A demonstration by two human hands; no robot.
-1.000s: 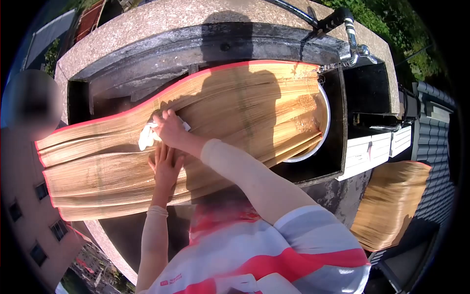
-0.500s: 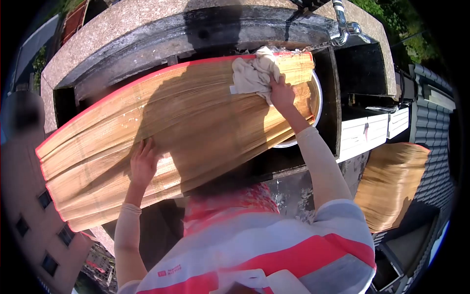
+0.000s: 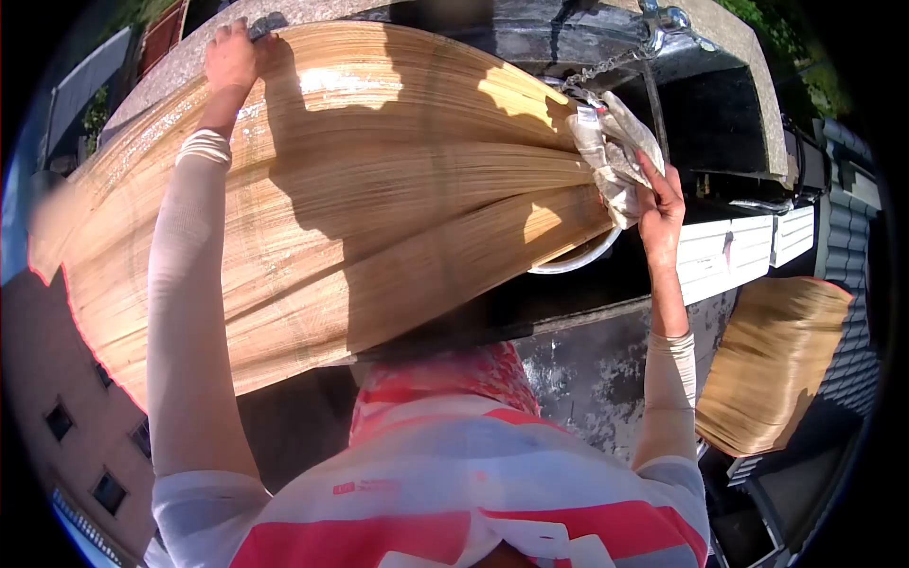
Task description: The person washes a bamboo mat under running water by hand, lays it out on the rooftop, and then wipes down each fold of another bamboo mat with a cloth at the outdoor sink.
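A wide straw-coloured mat (image 3: 407,246) with red edging lies across the sink, its right end bunched together and its left end fanned out. My left hand (image 3: 230,59) is at the mat's far edge on the upper left, its fingers curled over it. At the bunched end, my right hand (image 3: 660,210) grips a crumpled white cloth (image 3: 615,156), pressed against the mat. Under that end shows the white rim of a round basin (image 3: 579,260), mostly hidden. Shadows and bright wet-looking patches cover the mat.
A metal tap (image 3: 663,26) stands above the dark stone sink (image 3: 701,104) with its speckled rim. A second straw-coloured mat (image 3: 776,364) lies on grey roof tiles (image 3: 846,256) at the right. White panels (image 3: 724,256) stand beside the sink.
My left hand has moved from the near side of the mat up to its far edge. My right hand and the cloth have shifted right to the bunched end. The mat's far edge has risen.
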